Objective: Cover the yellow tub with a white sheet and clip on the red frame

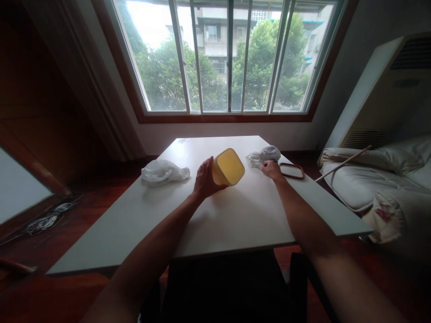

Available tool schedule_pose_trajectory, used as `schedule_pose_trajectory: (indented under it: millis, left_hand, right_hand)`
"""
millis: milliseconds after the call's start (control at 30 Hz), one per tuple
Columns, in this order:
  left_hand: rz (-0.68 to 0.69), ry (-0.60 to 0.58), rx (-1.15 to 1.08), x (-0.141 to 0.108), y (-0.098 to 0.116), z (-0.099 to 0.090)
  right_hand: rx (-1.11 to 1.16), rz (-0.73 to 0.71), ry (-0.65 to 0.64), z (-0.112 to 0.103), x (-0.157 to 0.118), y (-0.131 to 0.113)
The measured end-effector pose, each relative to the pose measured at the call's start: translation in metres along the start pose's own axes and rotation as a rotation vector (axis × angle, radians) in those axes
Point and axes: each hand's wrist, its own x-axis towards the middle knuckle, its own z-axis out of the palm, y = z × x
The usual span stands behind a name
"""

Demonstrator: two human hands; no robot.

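Observation:
My left hand point(204, 180) is wrapped round the left side of a yellowish, square container point(230, 167), which is tilted above the white table point(235, 220). Farther right, my right hand point(271, 169) has its fingers closed at the near edge of a crumpled whitish plastic bag point(264, 155). Something small and dark purple shows by those fingers, too small to name. Just right of that hand lies a brown-rimmed square lid or frame point(292, 171).
Another crumpled white plastic bag point(164, 172) lies on the table's left side. A pale sofa point(357, 175) with a thin stick point(343, 164) on it stands at the right. Coiled cables point(47, 220) lie on the floor at left. Beyond the table is a window.

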Motion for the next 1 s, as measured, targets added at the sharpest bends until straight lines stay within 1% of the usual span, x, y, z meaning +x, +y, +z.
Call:
schedule_pose_trajectory:
  millis: [67, 100, 167, 233, 300, 367, 400, 500, 633, 833, 1000]
  left_hand:
    - [-0.009, 0.006, -0.008, 0.0, -0.001, 0.001]
    - [-0.012, 0.01, -0.014, 0.0, -0.002, 0.001]
    - [-0.015, 0.018, -0.025, 0.0, -0.003, 0.002]
    - [-0.01, 0.023, -0.028, -0.001, -0.003, 0.003]
    - [-0.012, 0.029, -0.027, -0.001, -0.003, 0.003]
    - [-0.026, 0.03, -0.031, -0.001, -0.002, 0.002]
    - [-0.034, 0.029, -0.037, -0.002, -0.002, 0.002]
    - [-0.066, 0.025, -0.066, -0.001, -0.001, 0.0]
    - [-0.13, 0.019, -0.153, -0.001, -0.002, 0.001]
    - [-0.132, -0.019, -0.265, -0.003, -0.006, 0.003]
    - [-0.224, -0.056, -0.296, -0.001, -0.005, 0.003]
  right_hand:
    - [-0.017, -0.032, 0.013, 0.001, -0.003, -0.007]
    - [-0.018, -0.07, 0.018, 0.001, -0.004, -0.012]
    - [0.023, -0.213, -0.001, 0.003, -0.01, -0.023]
    - [0.105, -0.409, -0.076, 0.007, -0.018, -0.035]
    - [0.207, -0.573, -0.188, 0.012, -0.028, -0.047]
    - [0.298, -0.66, -0.304, 0.018, -0.038, -0.055]
    - [0.34, -0.681, -0.353, 0.021, -0.042, -0.058]
    - [0.443, -0.655, -0.445, 0.026, -0.051, -0.064]
    - [0.498, -0.577, -0.489, 0.029, -0.055, -0.068]
    - [0.555, -0.58, -0.446, 0.033, -0.059, -0.072]
    - [0.547, -0.55, -0.389, 0.038, -0.059, -0.071]
